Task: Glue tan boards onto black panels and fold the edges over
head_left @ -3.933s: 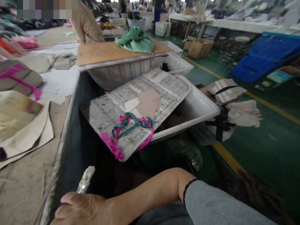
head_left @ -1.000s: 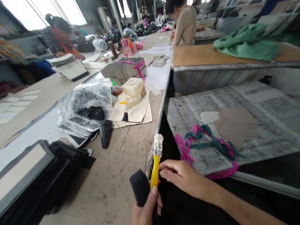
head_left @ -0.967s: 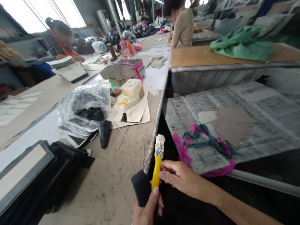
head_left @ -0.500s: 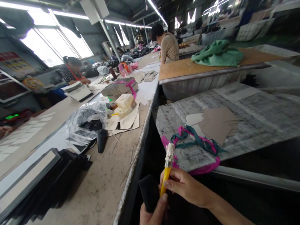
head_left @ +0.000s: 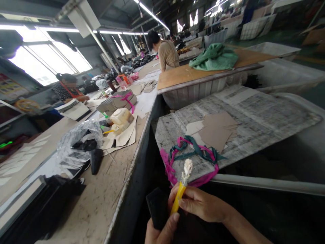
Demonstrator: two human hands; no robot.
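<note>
In my right hand (head_left: 203, 204) is a glue brush with a yellow handle (head_left: 179, 196), its bristles (head_left: 187, 168) caked white and pointing up. The thumb and fingers close round the handle. Lower down, my left hand (head_left: 162, 232) grips a black, flat-looking piece (head_left: 156, 208) that stands upright beside the brush. The left thumb lies close to the handle's lower end; I cannot tell if it touches. Dark surroundings hide the lower part of the black piece.
On the workbench (head_left: 101, 206) at left lie a stack of black pieces (head_left: 50, 203), a clear plastic bag (head_left: 76, 145) and a yellowish glue bottle (head_left: 122, 118). A grey board (head_left: 266, 112) at right bears beige sheets (head_left: 217, 127) and pink and teal strips (head_left: 193, 147). Two people work farther back.
My view has turned to the right, so the bench and board sit farther left. The brush now leans more to the right. Both hands keep their holds.
</note>
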